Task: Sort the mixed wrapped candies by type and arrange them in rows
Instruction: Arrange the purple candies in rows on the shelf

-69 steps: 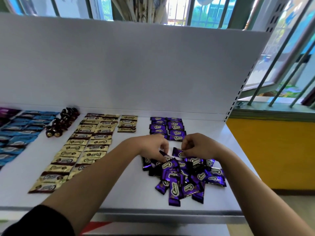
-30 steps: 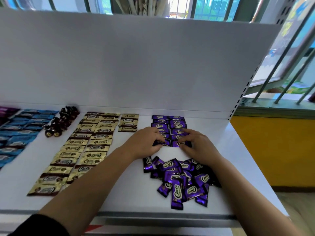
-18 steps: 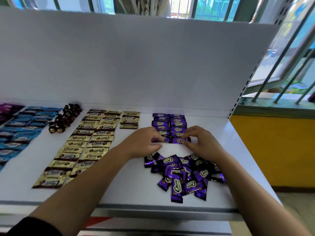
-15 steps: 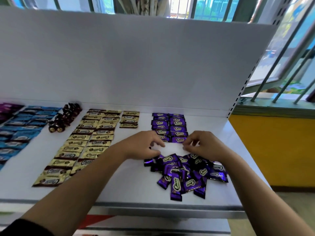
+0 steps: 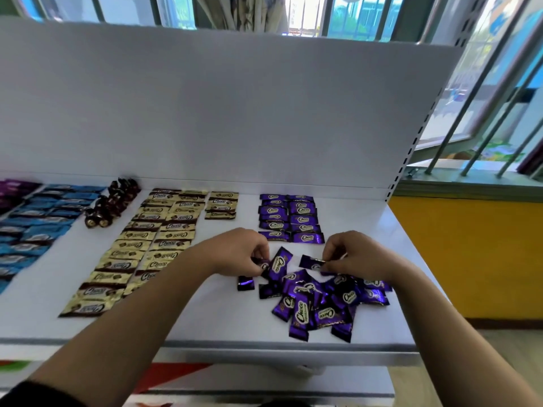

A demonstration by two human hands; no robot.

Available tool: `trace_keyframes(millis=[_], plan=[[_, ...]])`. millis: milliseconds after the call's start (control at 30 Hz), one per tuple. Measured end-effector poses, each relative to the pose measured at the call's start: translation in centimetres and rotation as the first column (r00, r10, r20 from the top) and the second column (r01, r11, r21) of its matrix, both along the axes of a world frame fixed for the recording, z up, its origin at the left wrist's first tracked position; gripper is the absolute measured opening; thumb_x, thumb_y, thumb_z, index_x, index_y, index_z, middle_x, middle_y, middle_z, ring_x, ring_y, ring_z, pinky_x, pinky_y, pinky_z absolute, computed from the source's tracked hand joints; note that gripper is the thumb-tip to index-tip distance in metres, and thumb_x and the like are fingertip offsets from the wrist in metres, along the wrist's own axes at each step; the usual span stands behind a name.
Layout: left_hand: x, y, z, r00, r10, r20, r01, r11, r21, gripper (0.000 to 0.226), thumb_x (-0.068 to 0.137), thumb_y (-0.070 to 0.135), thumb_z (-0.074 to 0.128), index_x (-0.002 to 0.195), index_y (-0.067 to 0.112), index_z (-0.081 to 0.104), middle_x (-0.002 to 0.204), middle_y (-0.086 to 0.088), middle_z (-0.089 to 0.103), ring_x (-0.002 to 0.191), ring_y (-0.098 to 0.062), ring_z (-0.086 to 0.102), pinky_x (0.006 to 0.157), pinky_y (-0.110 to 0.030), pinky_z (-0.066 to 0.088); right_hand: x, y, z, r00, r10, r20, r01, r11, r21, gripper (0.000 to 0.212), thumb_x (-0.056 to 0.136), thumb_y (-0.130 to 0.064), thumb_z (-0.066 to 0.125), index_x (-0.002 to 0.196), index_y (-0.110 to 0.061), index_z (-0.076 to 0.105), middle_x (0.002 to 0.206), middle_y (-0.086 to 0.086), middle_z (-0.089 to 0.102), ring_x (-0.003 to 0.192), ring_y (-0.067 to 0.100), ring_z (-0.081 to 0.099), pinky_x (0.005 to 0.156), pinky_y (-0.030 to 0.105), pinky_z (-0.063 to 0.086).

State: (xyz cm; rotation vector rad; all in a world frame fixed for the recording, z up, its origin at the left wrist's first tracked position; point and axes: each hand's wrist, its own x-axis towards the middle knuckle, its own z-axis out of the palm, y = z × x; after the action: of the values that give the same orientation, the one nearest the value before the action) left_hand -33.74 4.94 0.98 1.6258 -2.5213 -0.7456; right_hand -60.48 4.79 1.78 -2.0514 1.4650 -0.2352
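A: At the centre of the frame, your left hand (image 5: 238,254) pinches a tilted purple candy (image 5: 279,264) in its fingers (image 5: 260,250); your right hand (image 5: 355,257) pinches a crosswise candy (image 5: 313,263).
B: Your rows (image 5: 291,218) sit just above, one column over each hand.

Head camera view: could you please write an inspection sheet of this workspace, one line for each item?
Surface: white shelf, flat, with candies laid across it.
Job's things: blue candy rows; dark twisted candies in a line; gold candy rows; purple candy rows at the back; loose purple candy pile in front.
Clutter: nothing seen.
Hands: left hand pinches a tilted purple candy; right hand pinches a second purple candy; both are between the purple rows and the pile.
Cables: nothing seen.
Surroundings: white back panel; window bars; yellow wall on the right.
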Motion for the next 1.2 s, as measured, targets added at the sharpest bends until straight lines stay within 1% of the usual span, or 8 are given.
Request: trace_keyframes(millis=[133,233,433,567,667,833,1000,1200], plan=[[0.2,-0.3,0.0,0.999,0.043,0.028,-0.040,0.995,-0.097,0.030,0.082,0.028,0.068,0.111,0.027,0.063,0.099,0.008,0.059,0.085,-0.005,0.056,0.073,-0.023,0.049,-0.3,-1.0,0.2,0.976,-0.147,0.160,0.153,0.988,-0.022,0.011,0.079,-0.018,0.076,0.081,-0.022,0.065,0.075,-0.003,0.072,0.071,0.013,0.067,0.067,0.028,0.053],[-0.2,-0.5,0.0,0.999,0.007,0.033,-0.004,0.995,-0.104,0.042,0.084,0.028,0.066,0.125,0.035,0.058,0.100,0.008,0.051,0.086,-0.008,0.053,0.075,-0.025,0.047,0.4,-1.8,-0.5,0.984,-0.139,0.108,0.142,0.990,-0.023,0.010,0.084,-0.022,0.072,0.085,-0.027,0.063,0.080,-0.005,0.071,0.075,0.014,0.067,0.067,0.026,0.050],[-0.8,-0.3,-0.2,0.997,-0.079,-0.005,0.080,0.996,0.050,0.048,0.086,0.028,0.063,0.132,0.041,0.055,0.100,0.016,0.043,0.091,-0.009,0.050,0.080,-0.027,0.046,0.1,-1.9,-0.3,0.998,-0.015,0.054,0.009,0.994,0.111,0.007,0.085,-0.024,0.072,0.092,-0.024,0.072,0.081,-0.005,0.074,0.077,0.009,0.067,0.076,0.023,0.049],[-0.1,-1.2,-0.3,0.996,-0.056,0.069,0.060,0.997,-0.049,0.046,0.089,0.034,0.059,0.133,0.044,0.052,0.106,0.008,0.044,0.092,-0.011,0.050,0.080,-0.028,0.044,-0.2,-2.4,0.2,0.993,-0.089,0.084,0.078,0.989,0.128,0.008,0.086,-0.022,0.070,0.085,-0.014,0.072,0.073,0.002,0.068,0.063,0.009,0.060,0.065,0.026,0.052],[0.0,-1.6,-0.7,0.997,-0.016,0.080,0.026,0.991,-0.130,0.042,0.091,0.038,0.057,0.133,0.039,0.054,0.110,0.005,0.049,0.092,-0.012,0.052,0.079,-0.027,0.044,0.8,-2.9,-0.6,0.988,-0.157,0.016,0.156,0.987,0.041,0.013,0.085,-0.027,0.070,0.077,-0.015,0.069,0.069,-0.004,0.065,0.063,0.008,0.058,0.061,0.023,0.048],[-0.5,-1.6,-1.0,0.999,-0.035,0.042,0.044,0.973,-0.227,0.032,0.091,0.038,0.060,0.122,0.032,0.065,0.112,0.008,0.058,0.095,-0.009,0.055,0.080,-0.025,0.045,1.6,-1.7,-1.6,0.984,-0.175,0.029,0.177,0.955,-0.237,0.006,0.083,-0.036,0.071,0.086,-0.031,0.069,0.091,-0.017,0.054,0.083,0.001,0.051,0.070,0.021,0.039],[-0.3,-1.9,-1.3,0.999,-0.039,0.019,0.043,0.965,-0.258,0.031,0.092,0.036,0.059,0.121,0.029,0.067,0.115,0.008,0.058,0.100,-0.009,0.055,0.085,-0.027,0.047,1.0,-1.4,-2.8,0.998,-0.066,0.006,0.065,0.966,-0.251,0.011,0.083,-0.037,0.071,0.094,-0.039,0.072,0.100,-0.015,0.054,0.094,0.005,0.051,0.081,0.022,0.041],[-0.1,-2.0,-1.7,1.000,-0.018,-0.011,0.014,0.961,-0.275,0.029,0.092,0.037,0.058,0.118,0.030,0.068,0.112,0.008,0.058,0.097,-0.008,0.055,0.085,-0.030,0.049,1.6,-1.7,-3.5,0.999,-0.049,-0.018,0.040,0.942,-0.334,0.018,0.088,-0.036,0.065,0.105,-0.035,0.072,0.097,-0.015,0.051,0.095,0.006,0.048,0.086,0.024,0.040]])
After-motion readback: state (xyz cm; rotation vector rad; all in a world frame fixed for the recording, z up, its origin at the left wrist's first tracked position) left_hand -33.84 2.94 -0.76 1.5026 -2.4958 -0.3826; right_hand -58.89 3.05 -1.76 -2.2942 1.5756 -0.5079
